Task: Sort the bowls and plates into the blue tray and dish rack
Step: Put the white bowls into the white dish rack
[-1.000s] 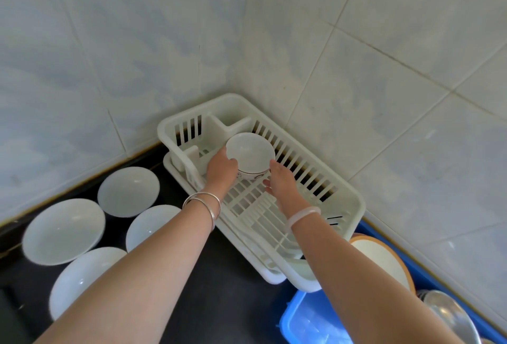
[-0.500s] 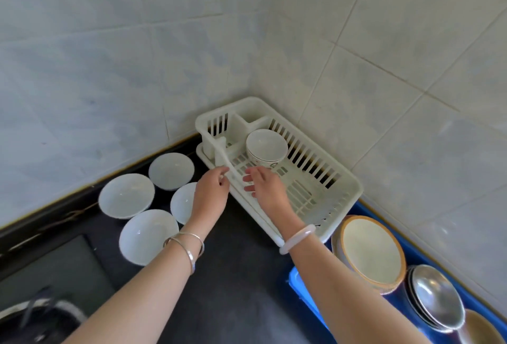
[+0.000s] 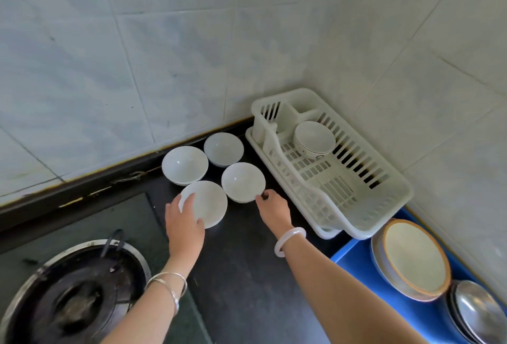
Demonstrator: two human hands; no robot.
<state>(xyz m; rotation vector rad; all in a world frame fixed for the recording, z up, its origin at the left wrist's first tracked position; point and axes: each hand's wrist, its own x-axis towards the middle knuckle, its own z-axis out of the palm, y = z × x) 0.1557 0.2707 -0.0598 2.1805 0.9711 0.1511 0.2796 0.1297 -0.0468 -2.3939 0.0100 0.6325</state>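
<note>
The patterned bowl (image 3: 314, 139) has been left in the dish rack (image 3: 384, 206). The hands have been returned to 4 white bowls on the table (image 3: 247, 275). The near bowl (image 3: 208, 203) is gripped at its rim by the left hand (image 3: 183, 223). The next bowl (image 3: 242, 181) is touched by the right hand (image 3: 274, 209), but a pinch cannot be told. Racking is likely next.

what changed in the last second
Both hands let go of the patterned bowl in the rack and moved left to the counter. The left hand now grips the nearest bowl; the right hand touches the rim of the next bowl. The patterned bowl stays in the rack.
</note>
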